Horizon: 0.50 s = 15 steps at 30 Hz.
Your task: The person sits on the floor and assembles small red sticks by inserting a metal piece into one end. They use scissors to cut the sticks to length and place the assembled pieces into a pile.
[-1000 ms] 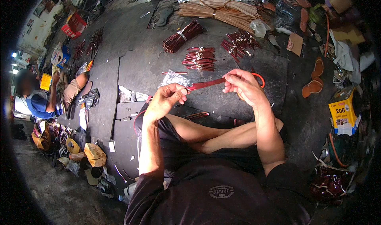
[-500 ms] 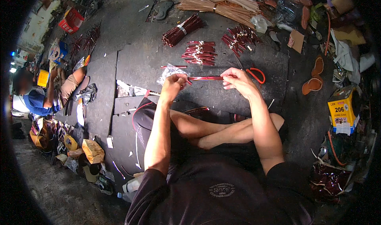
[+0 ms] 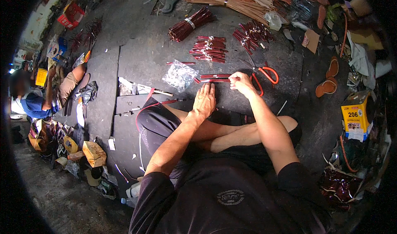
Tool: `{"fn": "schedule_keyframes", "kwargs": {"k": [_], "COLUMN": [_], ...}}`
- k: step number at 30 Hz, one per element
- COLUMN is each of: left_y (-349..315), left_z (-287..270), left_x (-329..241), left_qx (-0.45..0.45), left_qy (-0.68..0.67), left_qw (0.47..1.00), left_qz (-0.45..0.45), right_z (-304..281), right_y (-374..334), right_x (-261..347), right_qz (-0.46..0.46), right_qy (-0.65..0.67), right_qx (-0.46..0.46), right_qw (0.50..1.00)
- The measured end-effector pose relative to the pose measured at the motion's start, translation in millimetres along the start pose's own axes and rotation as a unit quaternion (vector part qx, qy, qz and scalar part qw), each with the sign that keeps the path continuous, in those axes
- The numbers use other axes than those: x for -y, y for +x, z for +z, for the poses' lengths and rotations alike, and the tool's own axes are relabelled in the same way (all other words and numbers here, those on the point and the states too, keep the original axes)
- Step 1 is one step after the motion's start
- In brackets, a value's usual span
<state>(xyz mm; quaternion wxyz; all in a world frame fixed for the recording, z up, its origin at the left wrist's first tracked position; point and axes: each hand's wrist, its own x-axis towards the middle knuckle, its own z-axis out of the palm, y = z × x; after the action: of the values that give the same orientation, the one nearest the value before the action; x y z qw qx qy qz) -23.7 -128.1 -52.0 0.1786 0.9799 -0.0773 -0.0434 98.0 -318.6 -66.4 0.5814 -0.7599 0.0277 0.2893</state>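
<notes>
Shiny dark red strips lie side by side on the dark board in front of me. My left hand rests palm down, its fingers stretched out and touching the near edge of the strips. At their right end my right hand has its fingers pinched on a red strip. Just left of the strips is a crumpled clear plastic bag with small pale bits in it that I cannot make out. One loose red strip lies beyond the bag. Scissors with orange handles lie spread beside my right hand.
A stack of short red strips, a tied red bundle and a loose red pile lie farther off. Tan strips are bundled at the back. Brown sandals and a yellow box stand right. A co-worker sits left.
The strip held stretched between both hands has come down onto the board. My left hand has let go, moved right and flattened; my right hand has shifted slightly toward me.
</notes>
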Motion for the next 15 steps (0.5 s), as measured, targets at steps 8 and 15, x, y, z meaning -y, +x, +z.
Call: {"fn": "schedule_keyframes", "kwargs": {"k": [8, 15], "left_y": [4, 5], "left_z": [5, 20], "left_x": [1, 4], "left_qx": [0.031, 0.057], "left_qy": [0.025, 0.023], "left_qw": [0.999, 0.997], "left_qz": [-0.034, -0.050], "right_z": [4, 4], "right_y": [3, 11], "right_x": [-3, -19], "right_qz": [-0.004, -0.025], "right_qy": [-0.020, -0.056], "right_qx": [-0.028, -0.077], "right_qw": [0.999, 0.995]}}
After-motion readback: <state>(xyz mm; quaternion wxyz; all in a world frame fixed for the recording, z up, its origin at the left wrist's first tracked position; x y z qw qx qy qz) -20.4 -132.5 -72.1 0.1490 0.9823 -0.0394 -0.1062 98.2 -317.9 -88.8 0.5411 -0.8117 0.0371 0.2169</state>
